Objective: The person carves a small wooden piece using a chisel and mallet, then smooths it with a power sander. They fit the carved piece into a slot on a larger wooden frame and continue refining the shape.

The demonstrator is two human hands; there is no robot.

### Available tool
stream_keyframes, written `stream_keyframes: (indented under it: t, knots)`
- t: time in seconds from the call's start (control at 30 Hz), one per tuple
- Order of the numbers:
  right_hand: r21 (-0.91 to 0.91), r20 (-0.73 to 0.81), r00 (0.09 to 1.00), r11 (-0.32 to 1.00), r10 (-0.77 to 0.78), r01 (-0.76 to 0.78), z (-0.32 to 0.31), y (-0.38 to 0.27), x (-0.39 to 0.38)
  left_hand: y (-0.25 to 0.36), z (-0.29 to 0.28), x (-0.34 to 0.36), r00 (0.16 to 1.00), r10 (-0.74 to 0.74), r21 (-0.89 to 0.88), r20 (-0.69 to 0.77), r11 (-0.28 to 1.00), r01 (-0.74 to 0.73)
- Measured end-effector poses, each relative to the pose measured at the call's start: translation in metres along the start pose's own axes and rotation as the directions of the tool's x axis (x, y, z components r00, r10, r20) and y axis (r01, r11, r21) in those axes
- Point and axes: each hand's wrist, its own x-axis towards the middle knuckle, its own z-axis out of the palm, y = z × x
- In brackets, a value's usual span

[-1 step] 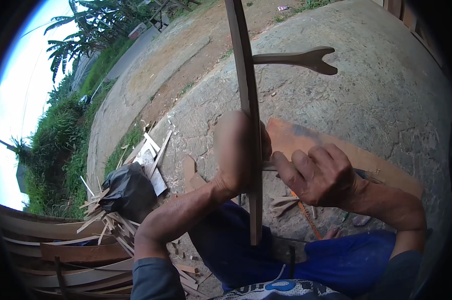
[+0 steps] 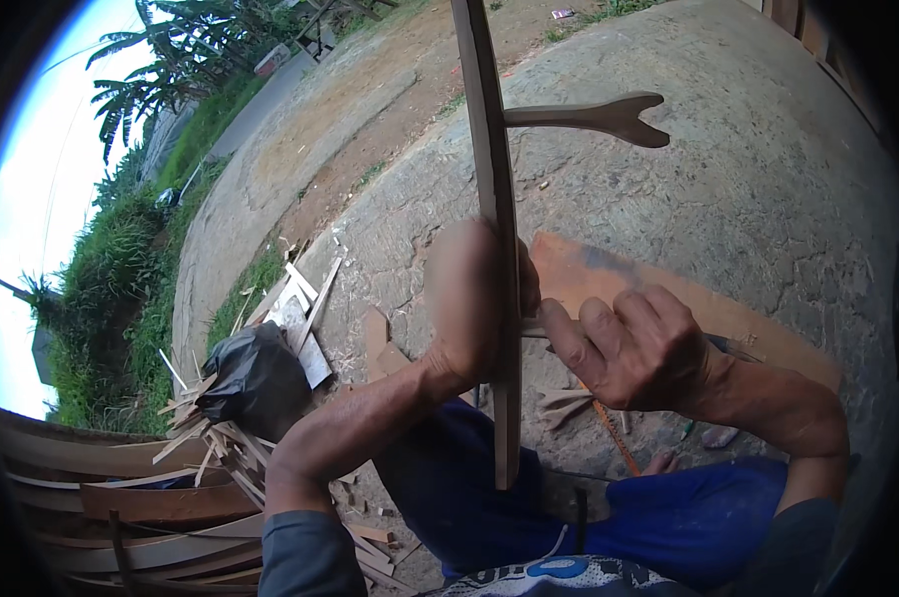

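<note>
Wooden bar (image 2: 489, 149): long, brown, stood nearly upright.
Forked piece (image 2: 599, 117): two-pronged, jutted right from its upper part.
Lower stub (image 2: 532, 327): mostly hidden.

Open space lies right of the wooden bar (image 2: 489, 144), interrupted by its forked prong (image 2: 606, 117).

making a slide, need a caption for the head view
Left hand grips a wooden bar with a forked piece jutting from it, right hand close beside, above rough ground.
</note>
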Motion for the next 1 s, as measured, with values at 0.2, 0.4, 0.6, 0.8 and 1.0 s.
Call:
stream_keyframes:
  t: [0.2,0.4,0.6,0.8,1.0]
  knots:
    - [0.275,0.184,0.982,0.956,0.048,-0.099,-0.014,-0.002,0.013,-0.010,-0.011,-0.009,0.993,0.074,0.065,0.091,0.995,-0.081]
    - [0.857,0.502,0.844,0.021,0.191,-0.515,-0.010,0.002,0.016,-0.016,-0.014,-0.017,0.979,0.099,0.051,0.177,0.993,-0.110]
    - [0.705,0.459,0.875,0.537,0.150,-0.462,-0.021,-0.003,0.005,-0.020,-0.011,-0.019,0.946,0.234,0.051,0.222,0.967,-0.251]
    - [0.590,0.797,0.603,-0.191,-0.013,-0.784,-0.010,0.012,0.016,-0.029,-0.012,-0.019,0.961,0.213,0.023,0.178,0.975,-0.220]
    - [0.570,0.309,0.937,0.756,0.164,-0.321,-0.004,0.012,0.009,-0.022,-0.012,0.009,0.989,0.010,0.048,0.148,0.999,-0.017]
